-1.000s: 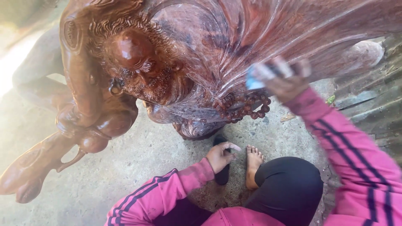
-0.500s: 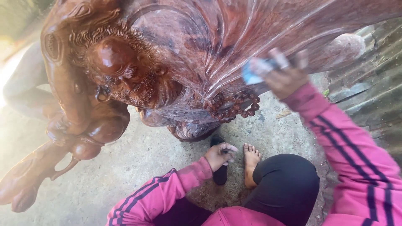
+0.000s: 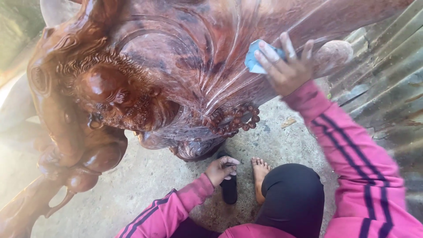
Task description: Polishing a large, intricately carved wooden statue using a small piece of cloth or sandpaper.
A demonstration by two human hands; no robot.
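blue folded sanding sheet (image 3: 254,56) sits pressed under the spread fingers (image 3: 285,45) of the right hand (image 3: 288,66), flat against the glossy reddish-brown carved wooden statue (image 3: 176,66). the fingers lie apart and extended over the sheet, pinning it to the smooth curved folds of the wood rather than curling round it; only the sheet's left corner shows past the fingertips. just right of those fingers a rounded pale knob of wood (image 3: 332,53) juts from the statue. below the fingers hangs a carved string of round wooden beads (image 3: 233,119), part of the same figure.

the left hand (image 3: 221,169) is down low, well apart from the right, its fingers loosely curled together and resting on the top of a black sandal (image 3: 229,189) on the grey concrete floor (image 3: 145,176). just right of these fingers is a bare foot (image 3: 260,174), toes on the concrete. both arms wear pink sleeves with dark stripes (image 3: 348,145).
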